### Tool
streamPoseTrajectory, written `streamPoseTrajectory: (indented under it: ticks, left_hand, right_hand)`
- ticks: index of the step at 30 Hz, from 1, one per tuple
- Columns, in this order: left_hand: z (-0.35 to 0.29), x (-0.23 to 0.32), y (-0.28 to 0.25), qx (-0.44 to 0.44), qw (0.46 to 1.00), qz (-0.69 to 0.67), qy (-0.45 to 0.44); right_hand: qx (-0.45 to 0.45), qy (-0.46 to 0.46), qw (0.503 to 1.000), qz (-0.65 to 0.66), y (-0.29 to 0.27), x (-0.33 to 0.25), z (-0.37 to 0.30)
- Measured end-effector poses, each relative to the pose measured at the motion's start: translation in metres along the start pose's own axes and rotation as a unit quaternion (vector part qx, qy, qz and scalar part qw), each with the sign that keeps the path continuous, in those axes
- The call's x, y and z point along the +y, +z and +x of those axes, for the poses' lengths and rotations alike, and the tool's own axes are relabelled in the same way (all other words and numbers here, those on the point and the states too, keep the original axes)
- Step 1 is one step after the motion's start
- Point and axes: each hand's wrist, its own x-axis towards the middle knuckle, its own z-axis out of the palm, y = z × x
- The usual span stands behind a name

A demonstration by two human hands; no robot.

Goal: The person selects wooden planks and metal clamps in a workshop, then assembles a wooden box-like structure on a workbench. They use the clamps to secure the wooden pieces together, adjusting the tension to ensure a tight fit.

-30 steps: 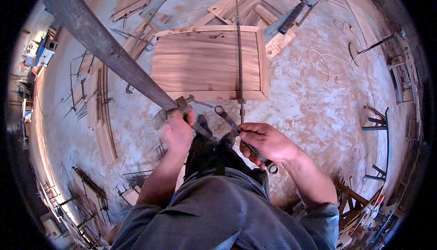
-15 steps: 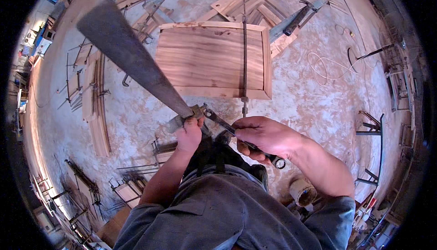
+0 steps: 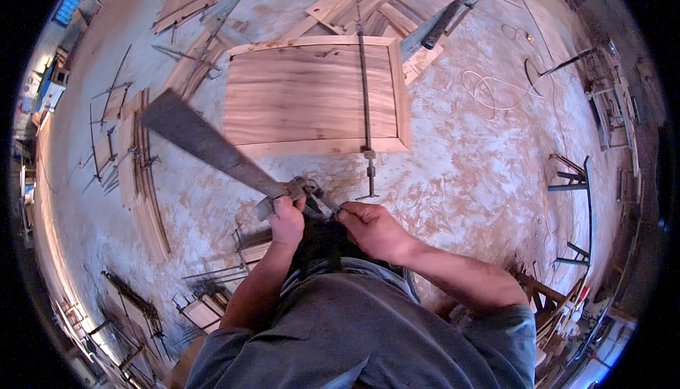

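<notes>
My left hand [image 3: 287, 220] is closed around the grip end of a handsaw [image 3: 205, 142], whose broad, dark blade points up and left. Pinched in my right hand [image 3: 379, 232] is a dark metal wrench [image 3: 327, 203]; its far end meets the saw's grip end beside my left fingers. Part of the wrench is hidden by my right fingers. Beyond both hands, a framed wooden panel [image 3: 304, 95] lies flat. A long bar clamp [image 3: 365, 98] runs across it near the right side, its screw handle hanging over the near edge.
A claw hammer [image 3: 445, 22] rests on stacked boards [image 3: 354, 6] behind the panel. Long planks [image 3: 138, 183] and clamps lie at left. A looped cable [image 3: 482, 95] is on the floor at right, and a dark metal stand [image 3: 586, 212] is farther right.
The saw blade has swung lower, and its grip end has come slightly nearer to me. My right hand has moved left and down with the wrench. The whole view has shifted slightly.
</notes>
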Motion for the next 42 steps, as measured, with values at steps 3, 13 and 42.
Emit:
streamPoseTrajectory:
  ticks: [3,13,42]
  left_hand:
    - [0.004,0.023,-0.002,-0.001,0.990,-0.119,-0.076]
    - [0.020,-0.015,-0.024,-0.125,0.973,-0.185,-0.066]
    - [0.006,-0.036,-0.009,-0.062,0.992,-0.094,-0.062]
  right_hand:
    - [0.050,-0.045,0.998,0.016,0.020,0.011,0.008]
    - [-0.128,0.187,0.971,0.077,-0.019,-0.025,0.018]
    - [0.014,0.008,0.991,-0.130,0.019,0.018,0.037]
